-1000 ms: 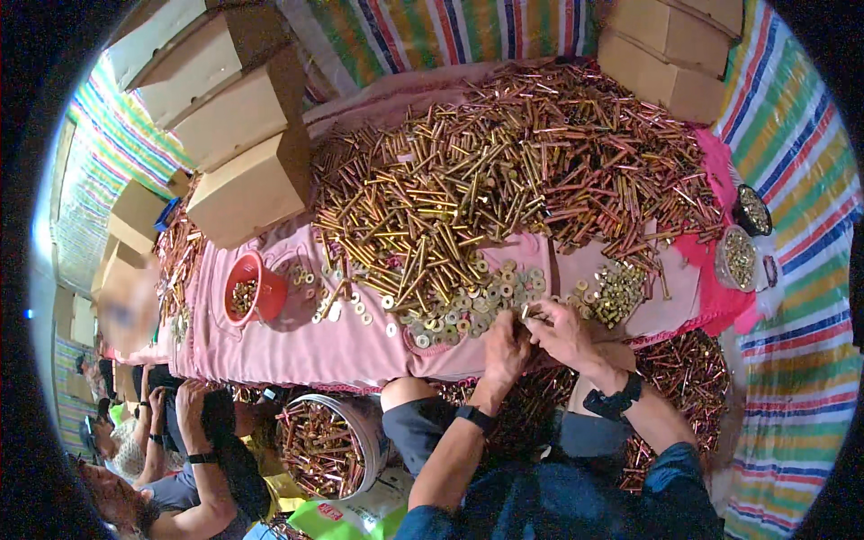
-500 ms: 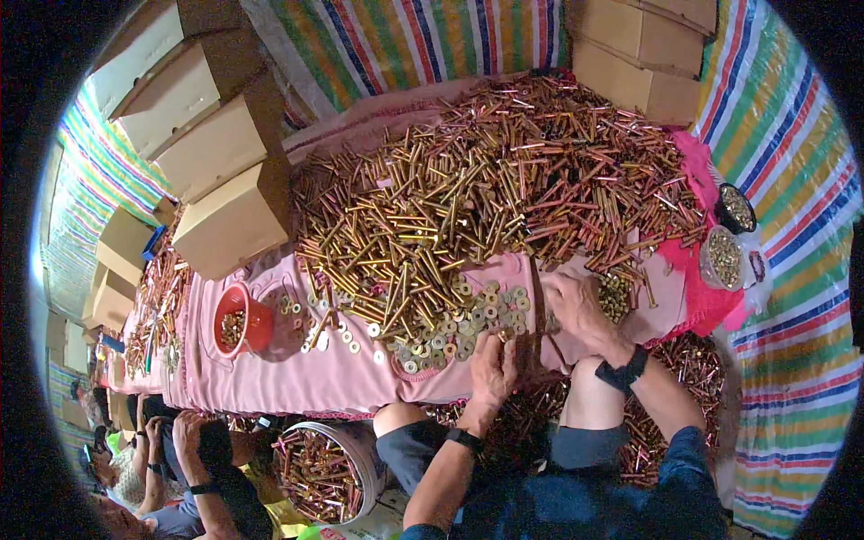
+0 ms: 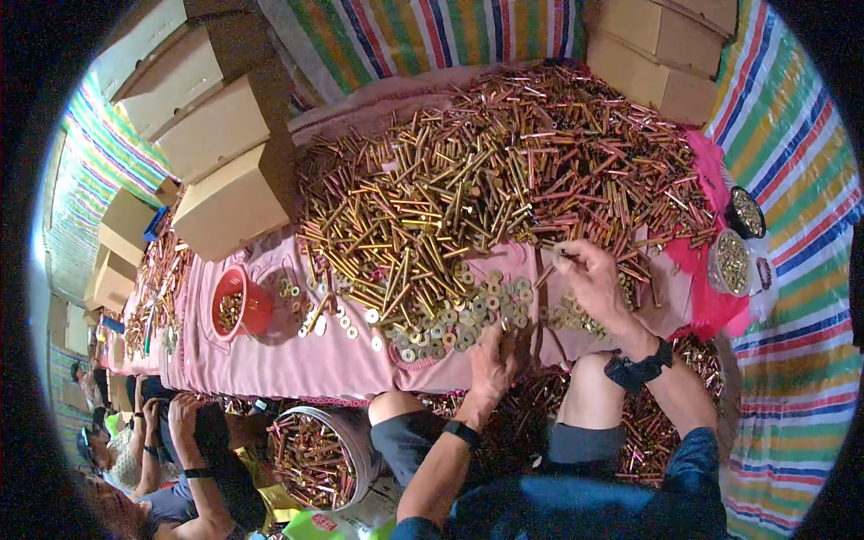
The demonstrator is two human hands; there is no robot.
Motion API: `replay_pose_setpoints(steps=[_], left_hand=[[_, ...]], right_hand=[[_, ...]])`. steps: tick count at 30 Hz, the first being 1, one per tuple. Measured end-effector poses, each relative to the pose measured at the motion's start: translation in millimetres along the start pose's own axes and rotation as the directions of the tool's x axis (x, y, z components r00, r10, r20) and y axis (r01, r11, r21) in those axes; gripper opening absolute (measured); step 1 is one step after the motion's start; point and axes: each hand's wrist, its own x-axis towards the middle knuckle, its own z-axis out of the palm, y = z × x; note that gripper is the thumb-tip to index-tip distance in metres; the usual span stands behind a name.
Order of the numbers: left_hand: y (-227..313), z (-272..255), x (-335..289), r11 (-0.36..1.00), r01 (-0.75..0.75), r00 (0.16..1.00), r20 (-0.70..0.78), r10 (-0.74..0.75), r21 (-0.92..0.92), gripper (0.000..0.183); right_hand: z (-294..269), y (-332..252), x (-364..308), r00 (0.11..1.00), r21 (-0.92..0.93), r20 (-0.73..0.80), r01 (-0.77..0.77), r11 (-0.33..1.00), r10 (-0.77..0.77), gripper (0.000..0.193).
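Note:
My right hand [image 3: 594, 286] is raised over the pink cloth, thumb and fingertips pinched together. Something small is at those fingertips, too small to make out, and a bolt lies close by. My left hand [image 3: 490, 364] rests at the cloth's near edge, fingers curled together beside the flat washers [image 3: 450, 328]; what they hold, if anything, is hidden. Beyond both hands spreads a large heap of brassy bolts [image 3: 423, 216]. A smaller pile of nuts and washers [image 3: 571, 315] lies partly behind my right wrist.
A red cup [image 3: 247, 306] with small metal parts stands at left, below stacked cardboard boxes [image 3: 229, 202]. Two tubs of small parts [image 3: 731, 261] sit at right. A bucket of bolts [image 3: 364, 450] stands below the cloth's edge. At far left, other people [image 3: 184, 468] sit.
My right hand has lifted off the small pile and moved up and slightly right, fingertips now pinched. My left hand has stayed near the washers. The whole view has shifted slightly.

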Motion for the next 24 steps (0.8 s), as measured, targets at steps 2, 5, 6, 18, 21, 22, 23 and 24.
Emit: replay_pose_setpoints(steps=[2, 5, 6, 18, 21, 22, 23, 24], left_hand=[[-4, -5, -2, 0.999, -0.049, 0.999, 0.002, 0.049, 0.022, 0.041], [1, -8, 1, 0.997, -0.075, 0.997, 0.003, 0.074, 0.009, 0.045], [4, -9, 2, 0.997, -0.072, 0.997, 0.010, 0.072, 0.006, 0.046], [11, -5, 8, 0.978, -0.203, 0.978, -0.044, 0.205, 0.050, 0.043], [-2, -8, 1, 0.992, -0.129, 0.991, -0.032, 0.130, 0.012, 0.038], [-7, -10, -1, 0.995, -0.095, 0.995, -0.024, 0.095, -0.006, 0.036], [-2, -6, -1, 0.998, -0.006, 1.000, 0.000, 0.007, -0.069, 0.035], [2, -2, 1, 0.995, -0.018, 1.000, -0.011, 0.017, -0.100, 0.034]], right_hand=[[5, -32, -12, 0.975, 0.164, 0.115, -0.209, 0.964, 0.191, 0.021], [19, -38, -26, 0.968, 0.228, 0.193, -0.201, 0.953, 0.158, 0.023], [23, -43, -29, 0.955, 0.234, 0.225, -0.247, 0.940, 0.195, 0.024], [32, -57, -32, 0.974, -0.062, 0.168, 0.167, 0.984, -0.154, 0.022], [41, -72, -30, 0.856, -0.140, 0.321, 0.466, 0.873, -0.406, 0.022], [45, -68, -33, 0.820, -0.137, 0.406, 0.490, 0.861, -0.402, 0.022], [42, -59, -35, 0.784, -0.153, 0.483, 0.513, 0.845, -0.389, 0.022], [40, -48, -38, 0.744, -0.165, 0.557, 0.535, 0.829, -0.369, 0.022]])
